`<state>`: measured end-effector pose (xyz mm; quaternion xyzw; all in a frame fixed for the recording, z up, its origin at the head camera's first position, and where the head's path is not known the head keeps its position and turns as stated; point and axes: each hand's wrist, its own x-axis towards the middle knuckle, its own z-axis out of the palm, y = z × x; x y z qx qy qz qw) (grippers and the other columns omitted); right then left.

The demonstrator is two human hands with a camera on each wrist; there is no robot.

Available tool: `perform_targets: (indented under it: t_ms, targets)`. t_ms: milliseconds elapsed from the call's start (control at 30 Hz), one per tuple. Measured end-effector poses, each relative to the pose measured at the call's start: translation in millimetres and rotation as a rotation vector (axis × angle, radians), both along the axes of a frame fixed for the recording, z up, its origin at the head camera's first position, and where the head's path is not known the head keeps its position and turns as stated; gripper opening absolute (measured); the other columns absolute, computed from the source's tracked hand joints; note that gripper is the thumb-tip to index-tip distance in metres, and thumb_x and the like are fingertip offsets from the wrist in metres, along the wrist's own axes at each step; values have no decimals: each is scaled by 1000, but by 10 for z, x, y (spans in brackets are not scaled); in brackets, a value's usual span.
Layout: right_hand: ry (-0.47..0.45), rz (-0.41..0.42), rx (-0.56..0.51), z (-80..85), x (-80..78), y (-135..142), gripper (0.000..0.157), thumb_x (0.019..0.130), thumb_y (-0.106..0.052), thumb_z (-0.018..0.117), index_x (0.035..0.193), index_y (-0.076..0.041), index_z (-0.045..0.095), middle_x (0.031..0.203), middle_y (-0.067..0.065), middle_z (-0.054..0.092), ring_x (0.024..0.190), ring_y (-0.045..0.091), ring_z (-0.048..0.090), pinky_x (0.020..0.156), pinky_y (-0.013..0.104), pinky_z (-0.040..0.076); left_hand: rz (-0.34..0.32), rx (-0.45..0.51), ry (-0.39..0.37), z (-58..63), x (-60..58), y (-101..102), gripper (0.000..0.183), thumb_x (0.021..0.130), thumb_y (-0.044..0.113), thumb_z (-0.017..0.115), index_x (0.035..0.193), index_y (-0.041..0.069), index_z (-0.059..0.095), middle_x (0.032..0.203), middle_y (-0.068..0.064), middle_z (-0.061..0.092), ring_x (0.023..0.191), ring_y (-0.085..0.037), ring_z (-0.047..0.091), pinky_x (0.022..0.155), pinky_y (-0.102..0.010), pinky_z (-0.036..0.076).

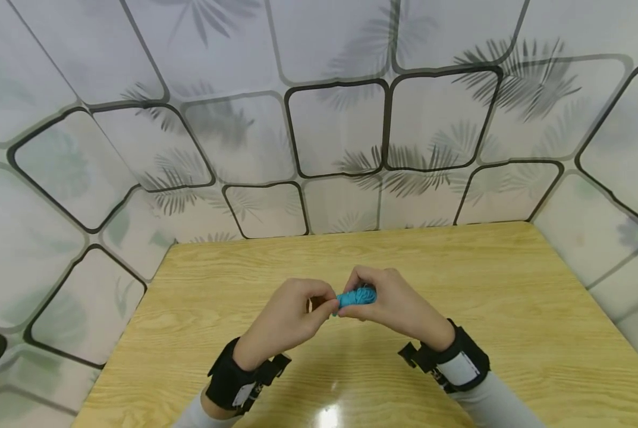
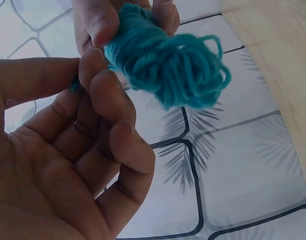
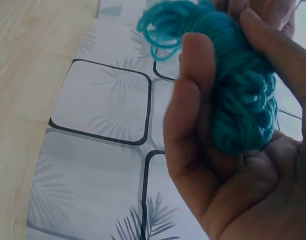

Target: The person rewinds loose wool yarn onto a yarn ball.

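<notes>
A small bundle of turquoise yarn (image 1: 359, 296), wound round its middle with loops at its ends, is held up over the table. My right hand (image 1: 396, 306) grips it between the thumb and curled fingers; in the right wrist view the yarn (image 3: 243, 110) lies against the palm side. At the bundle's left end, my left hand (image 1: 297, 309) pinches with thumb and index finger. A bit of yarn strand (image 2: 74, 85) shows between those fingertips in the left wrist view, beside the larger bundle (image 2: 163, 65).
The wood-grain table (image 1: 233, 267) extends under both hands. A pale curtain-like backdrop (image 1: 340, 131) with dark rounded squares and leaf prints stands around its back and sides. Each wrist wears a black strap (image 1: 230, 371) with a camera mount.
</notes>
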<state>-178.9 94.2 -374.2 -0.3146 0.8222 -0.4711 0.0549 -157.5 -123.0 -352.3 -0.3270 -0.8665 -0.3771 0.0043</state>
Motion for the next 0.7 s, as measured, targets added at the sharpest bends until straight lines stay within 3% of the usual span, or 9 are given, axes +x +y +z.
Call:
perform_targets:
  t_ms: [167,300,467,567,700]
  targets:
    - [-16,-45,-48,25,-7,-6,22,85,-34,74,95,-18,62,81,-1,71,58,13,66,53,30,57,49,-5,-5,-4,14,1,19,95,13,64,80,22,70,65,12,62,54,-2,53,48,-23,43]
    - [-2,-141,-80,50,8,-22,21,86,-29,74,96,-16,62,81,1,71,56,12,67,50,32,56,72,4,-3,-14,42,-2,17,96,14,63,85,22,73,69,11,65,55,-2,54,50,-25,47]
    - [15,-218,-134,272,125,-52,18,87,-14,74,98,-6,62,82,9,71,59,19,68,53,32,55,99,73,2,-42,63,1,15,95,12,64,88,19,75,68,9,67,55,-2,54,50,-26,47]
    - [7,-226,-155,239,108,-40,20,87,-15,74,100,-7,62,82,9,71,62,19,69,55,31,56,109,103,10,-55,59,5,14,95,11,65,87,18,75,67,7,67,53,-3,54,49,-26,46]
    - [38,-231,-160,67,20,1,23,86,-27,75,102,-15,62,80,5,73,63,14,68,56,33,57,116,118,24,-61,51,-8,14,95,11,65,86,18,74,66,5,67,52,-4,53,48,-26,45]
